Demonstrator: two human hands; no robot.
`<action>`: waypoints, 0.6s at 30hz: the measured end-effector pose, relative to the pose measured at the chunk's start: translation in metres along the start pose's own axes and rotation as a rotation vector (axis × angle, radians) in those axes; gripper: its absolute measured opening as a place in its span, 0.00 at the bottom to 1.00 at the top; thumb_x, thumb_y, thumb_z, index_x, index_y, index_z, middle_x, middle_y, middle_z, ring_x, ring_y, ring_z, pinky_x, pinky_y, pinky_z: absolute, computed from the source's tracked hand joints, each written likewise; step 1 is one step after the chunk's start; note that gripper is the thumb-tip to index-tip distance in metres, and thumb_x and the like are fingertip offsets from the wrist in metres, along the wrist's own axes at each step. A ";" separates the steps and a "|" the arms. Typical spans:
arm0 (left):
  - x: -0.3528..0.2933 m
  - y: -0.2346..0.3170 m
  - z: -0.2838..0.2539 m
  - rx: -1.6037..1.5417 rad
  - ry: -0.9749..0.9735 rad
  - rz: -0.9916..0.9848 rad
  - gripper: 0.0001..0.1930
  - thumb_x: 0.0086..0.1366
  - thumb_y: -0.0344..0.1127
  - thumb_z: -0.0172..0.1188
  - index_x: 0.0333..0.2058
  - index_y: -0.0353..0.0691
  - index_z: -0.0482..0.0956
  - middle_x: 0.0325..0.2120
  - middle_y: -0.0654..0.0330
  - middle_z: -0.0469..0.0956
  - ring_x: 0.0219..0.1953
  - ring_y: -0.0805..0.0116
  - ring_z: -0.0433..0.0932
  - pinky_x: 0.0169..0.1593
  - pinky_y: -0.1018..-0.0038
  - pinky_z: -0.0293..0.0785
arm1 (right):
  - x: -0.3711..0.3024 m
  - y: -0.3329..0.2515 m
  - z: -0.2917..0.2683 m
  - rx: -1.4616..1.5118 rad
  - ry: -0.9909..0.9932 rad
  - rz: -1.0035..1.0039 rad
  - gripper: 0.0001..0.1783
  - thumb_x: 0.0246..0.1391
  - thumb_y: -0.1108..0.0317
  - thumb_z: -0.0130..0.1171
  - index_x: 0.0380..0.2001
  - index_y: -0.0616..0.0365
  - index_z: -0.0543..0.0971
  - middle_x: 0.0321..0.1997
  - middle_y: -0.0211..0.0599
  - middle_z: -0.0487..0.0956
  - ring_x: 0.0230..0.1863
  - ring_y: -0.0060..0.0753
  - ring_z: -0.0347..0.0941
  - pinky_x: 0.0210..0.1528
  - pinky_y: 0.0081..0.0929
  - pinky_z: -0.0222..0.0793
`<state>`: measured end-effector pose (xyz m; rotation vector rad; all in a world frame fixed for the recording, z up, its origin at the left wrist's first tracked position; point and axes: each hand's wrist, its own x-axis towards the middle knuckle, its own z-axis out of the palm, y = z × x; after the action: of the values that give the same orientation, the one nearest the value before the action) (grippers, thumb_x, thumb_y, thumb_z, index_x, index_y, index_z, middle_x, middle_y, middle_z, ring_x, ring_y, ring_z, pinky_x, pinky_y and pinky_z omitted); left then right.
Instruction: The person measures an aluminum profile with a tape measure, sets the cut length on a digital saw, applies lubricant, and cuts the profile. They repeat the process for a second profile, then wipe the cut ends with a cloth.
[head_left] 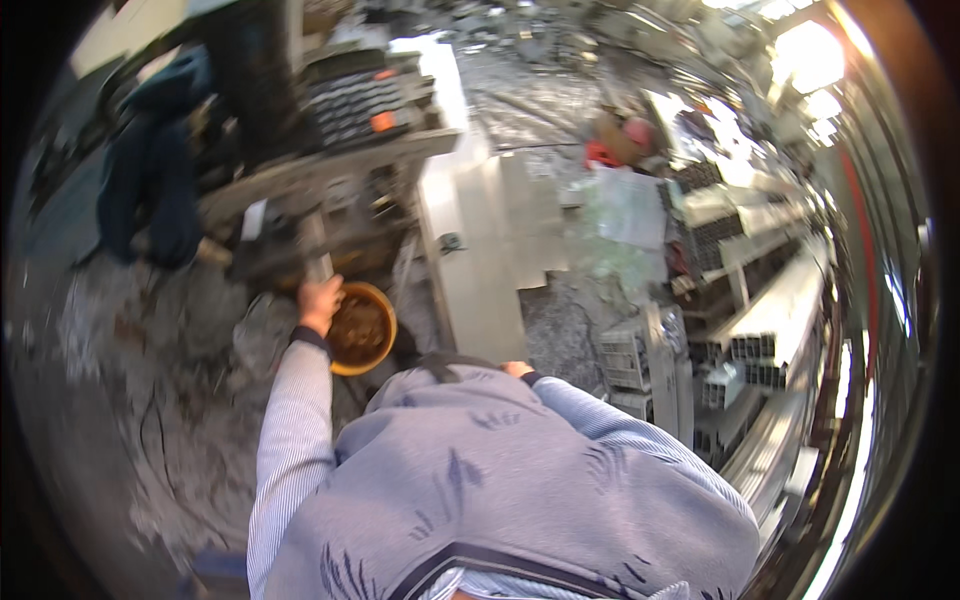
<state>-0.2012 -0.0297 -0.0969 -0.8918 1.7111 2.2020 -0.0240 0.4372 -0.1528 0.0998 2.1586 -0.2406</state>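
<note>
At the left, my left hand is closed around the end of a short, pale flat bar, which points away from me toward a low wooden stand. The bar's exact kind is blurred. Just right of that hand stands an orange-rimmed bucket with brown contents that I cannot identify. My right hand is close to my body, beside the near end of long pale metal panels. Its fingers are mostly hidden by my grey apron, so whether it grips anything is unclear.
A worn wooden bench carries a dark tray of small parts. Dark blue cloth hangs at the far left. Stacked metal profiles line the right side, near a pale crate. Debris and a thin cable lie on the floor.
</note>
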 end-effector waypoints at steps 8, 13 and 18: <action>0.009 0.003 -0.007 0.230 -0.024 0.064 0.08 0.60 0.34 0.65 0.30 0.36 0.80 0.20 0.63 0.78 0.17 0.72 0.77 0.17 0.75 0.67 | -0.001 -0.003 0.014 0.152 0.033 -0.016 0.24 0.58 0.48 0.56 0.52 0.47 0.83 0.54 0.52 0.82 0.58 0.55 0.78 0.58 0.48 0.74; 0.010 0.005 -0.015 0.180 -0.078 0.002 0.13 0.61 0.40 0.69 0.32 0.35 0.82 0.22 0.60 0.81 0.19 0.71 0.79 0.20 0.75 0.70 | -0.005 -0.004 0.020 0.190 0.060 -0.007 0.25 0.58 0.46 0.57 0.51 0.48 0.84 0.50 0.53 0.83 0.55 0.56 0.79 0.56 0.47 0.75; 0.011 0.023 -0.021 0.279 -0.149 -0.033 0.13 0.60 0.38 0.73 0.35 0.35 0.82 0.26 0.58 0.82 0.24 0.68 0.83 0.24 0.73 0.76 | -0.009 -0.006 0.019 0.219 0.025 0.030 0.25 0.57 0.47 0.58 0.50 0.49 0.84 0.52 0.52 0.83 0.57 0.54 0.78 0.58 0.47 0.73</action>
<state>-0.2145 -0.0587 -0.0881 -0.6649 1.8554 1.8934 -0.0048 0.4272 -0.1553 0.2606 2.1477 -0.4597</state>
